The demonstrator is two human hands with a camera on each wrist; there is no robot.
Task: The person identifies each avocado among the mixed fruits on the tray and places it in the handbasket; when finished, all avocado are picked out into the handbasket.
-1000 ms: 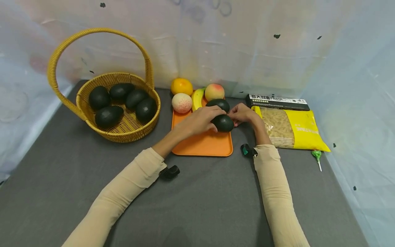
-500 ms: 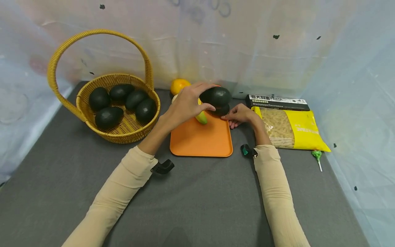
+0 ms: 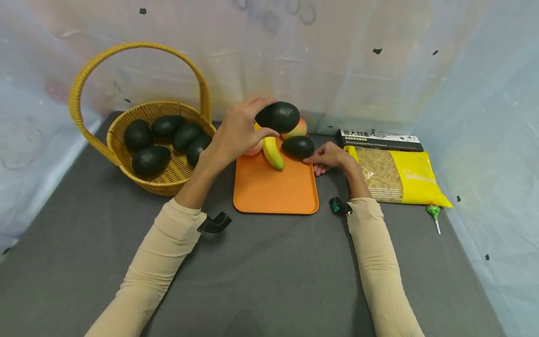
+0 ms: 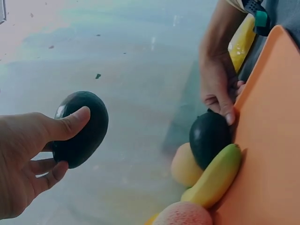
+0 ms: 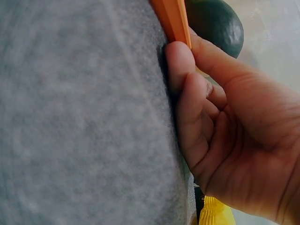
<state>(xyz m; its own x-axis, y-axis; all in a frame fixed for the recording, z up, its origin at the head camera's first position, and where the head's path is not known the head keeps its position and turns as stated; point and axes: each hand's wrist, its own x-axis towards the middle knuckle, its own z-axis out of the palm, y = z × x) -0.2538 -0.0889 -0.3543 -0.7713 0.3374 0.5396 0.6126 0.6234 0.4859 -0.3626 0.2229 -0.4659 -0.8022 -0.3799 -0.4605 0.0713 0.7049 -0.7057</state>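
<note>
**Dark avocado lifted above the orange tray**

Dark green, the avocado [image 3: 279, 116] sits clasped in the left hand [image 3: 236, 132], thumb and fingers wrapped round it, raised over the far end of the orange tray [image 3: 273, 187]. The right hand [image 3: 330, 157] rests at the tray's right edge, fingers curled, its thumb touching a second avocado [image 3: 298, 146] lying beside the banana [image 3: 272, 152]. Five more avocados fill the wicker basket [image 3: 168, 180] near the tabletop's far left corner.

Seven avocados [image 3: 278, 117], one banana [image 3: 271, 151], one basket [image 3: 164, 183]
</note>
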